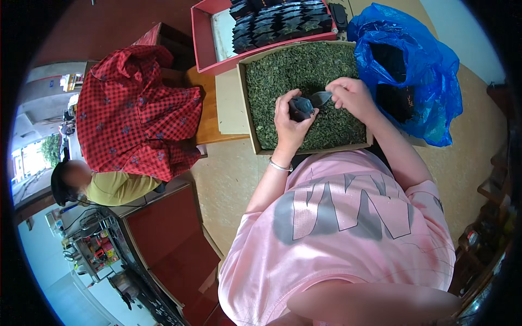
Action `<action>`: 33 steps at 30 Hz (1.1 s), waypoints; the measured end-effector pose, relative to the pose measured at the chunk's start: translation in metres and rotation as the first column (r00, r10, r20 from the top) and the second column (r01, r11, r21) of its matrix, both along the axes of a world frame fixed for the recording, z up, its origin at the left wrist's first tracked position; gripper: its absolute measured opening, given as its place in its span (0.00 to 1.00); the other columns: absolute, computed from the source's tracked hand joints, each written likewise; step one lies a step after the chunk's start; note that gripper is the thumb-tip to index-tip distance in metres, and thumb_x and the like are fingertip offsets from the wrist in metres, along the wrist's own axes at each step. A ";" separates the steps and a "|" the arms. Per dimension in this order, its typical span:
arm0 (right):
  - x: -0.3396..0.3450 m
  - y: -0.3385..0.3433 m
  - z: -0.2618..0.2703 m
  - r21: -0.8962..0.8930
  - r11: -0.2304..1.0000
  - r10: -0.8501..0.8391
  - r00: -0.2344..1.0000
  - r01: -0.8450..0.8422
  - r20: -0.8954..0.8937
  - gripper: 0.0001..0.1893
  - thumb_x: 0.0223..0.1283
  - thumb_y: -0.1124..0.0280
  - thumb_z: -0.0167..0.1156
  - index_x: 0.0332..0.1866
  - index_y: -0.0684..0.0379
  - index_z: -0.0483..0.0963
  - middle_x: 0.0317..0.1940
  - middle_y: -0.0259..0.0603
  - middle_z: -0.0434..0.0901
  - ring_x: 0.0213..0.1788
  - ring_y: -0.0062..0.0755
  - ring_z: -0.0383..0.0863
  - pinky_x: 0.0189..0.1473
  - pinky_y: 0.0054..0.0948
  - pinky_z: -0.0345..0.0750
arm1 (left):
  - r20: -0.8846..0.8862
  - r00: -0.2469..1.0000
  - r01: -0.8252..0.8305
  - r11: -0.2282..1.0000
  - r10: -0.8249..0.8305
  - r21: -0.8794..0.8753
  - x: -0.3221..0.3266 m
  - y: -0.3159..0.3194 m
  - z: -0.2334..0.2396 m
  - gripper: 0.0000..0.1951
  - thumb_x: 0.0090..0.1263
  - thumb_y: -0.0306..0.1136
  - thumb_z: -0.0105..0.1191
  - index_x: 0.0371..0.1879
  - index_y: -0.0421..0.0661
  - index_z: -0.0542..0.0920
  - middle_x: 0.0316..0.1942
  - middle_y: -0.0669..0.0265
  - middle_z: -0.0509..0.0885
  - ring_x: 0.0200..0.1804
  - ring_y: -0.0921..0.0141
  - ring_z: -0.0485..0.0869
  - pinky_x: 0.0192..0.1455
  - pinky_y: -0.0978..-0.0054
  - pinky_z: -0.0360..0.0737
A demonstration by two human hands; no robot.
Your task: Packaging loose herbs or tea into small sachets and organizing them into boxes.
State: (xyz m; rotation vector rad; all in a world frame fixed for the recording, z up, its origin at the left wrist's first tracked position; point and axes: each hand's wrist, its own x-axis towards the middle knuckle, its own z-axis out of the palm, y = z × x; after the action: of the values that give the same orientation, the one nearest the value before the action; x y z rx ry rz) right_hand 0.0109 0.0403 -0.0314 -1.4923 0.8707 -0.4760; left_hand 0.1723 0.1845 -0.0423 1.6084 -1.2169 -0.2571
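Observation:
My left hand (290, 118) is wrapped round a small dark packet (301, 108) whose open mouth faces up. Beside it, my right hand (350, 97) pinches the end of a small scoop (321, 98), its bowl close to the packet's mouth. Both hands are above a shallow cardboard box (245, 102) filled with dried green leaves (281, 69), which look like tea. A darker hollow shows in the leaves just behind the scoop. Whether the scoop holds any leaves I cannot tell.
Behind the box, a pink tray (204, 36) holds rows of black packets (281, 26). A blue plastic bag (440, 81) with dark packets inside touches the box's right side. At left are a wooden table (206, 122), a red checked cloth (130, 110) and another person (118, 187).

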 end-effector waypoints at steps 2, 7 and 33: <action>-0.007 -0.004 0.016 0.025 0.999 -0.039 0.999 0.038 0.022 0.12 0.73 0.68 0.58 0.49 0.62 0.85 0.29 0.32 0.83 0.27 0.17 0.81 0.30 0.18 0.75 | -0.002 1.000 -0.004 1.000 0.004 0.011 -0.001 -0.001 0.002 0.34 0.53 0.26 0.78 0.61 0.44 0.78 0.52 0.60 0.84 0.55 0.64 0.83 0.61 0.68 0.79; -0.018 0.003 0.063 0.030 0.994 -0.113 0.982 0.109 0.153 0.12 0.75 0.66 0.58 0.49 0.60 0.85 0.30 0.29 0.82 0.28 0.14 0.79 0.31 0.15 0.73 | -0.022 1.000 -0.010 1.000 0.010 0.029 -0.001 -0.003 -0.002 0.33 0.53 0.26 0.78 0.60 0.44 0.78 0.52 0.59 0.84 0.54 0.63 0.84 0.60 0.67 0.80; -0.019 0.025 -0.010 -0.584 0.767 0.128 0.955 -0.266 -0.267 0.09 0.69 0.67 0.62 0.46 0.58 0.84 0.39 0.47 0.87 0.43 0.51 0.88 0.46 0.42 0.82 | -0.045 0.999 -0.016 1.000 0.017 0.017 0.001 -0.002 -0.007 0.33 0.55 0.27 0.78 0.61 0.44 0.78 0.51 0.62 0.85 0.53 0.66 0.85 0.60 0.69 0.81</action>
State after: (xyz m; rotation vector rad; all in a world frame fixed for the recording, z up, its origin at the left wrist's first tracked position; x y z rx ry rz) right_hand -0.0077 0.0650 -0.0411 -2.2547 0.7367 -0.4698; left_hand 0.1734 0.1823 -0.0491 1.6184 -1.1699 -0.2924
